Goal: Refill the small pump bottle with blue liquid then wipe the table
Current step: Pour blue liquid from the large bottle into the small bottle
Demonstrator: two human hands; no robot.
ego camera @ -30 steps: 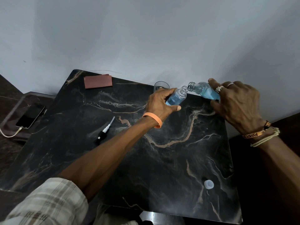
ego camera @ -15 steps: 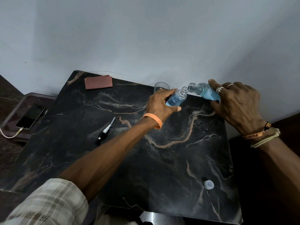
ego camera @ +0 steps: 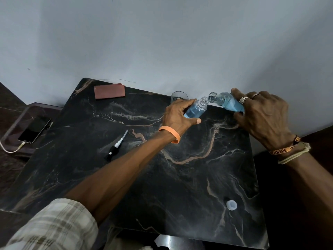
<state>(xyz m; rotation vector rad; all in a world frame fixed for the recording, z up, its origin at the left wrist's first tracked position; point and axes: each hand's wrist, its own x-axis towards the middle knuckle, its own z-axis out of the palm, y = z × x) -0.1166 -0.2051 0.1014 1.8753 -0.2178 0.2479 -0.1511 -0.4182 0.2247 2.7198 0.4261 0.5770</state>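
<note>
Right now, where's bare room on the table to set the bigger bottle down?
Widest bare patch: middle-right of the black marble table, bordered by left forearm, right hand and white round cap. Also bare: between reddish-brown rectangular pad and black-and-white pump head. Crowded: far edge, clear glass, small pump bottle, larger blue-liquid bottle, left hand.

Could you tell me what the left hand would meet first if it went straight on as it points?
The left hand, gripping the small clear bottle of blue liquid, would probably meet the mouth of the larger tilted clear bottle first; depth is unclear.
</note>
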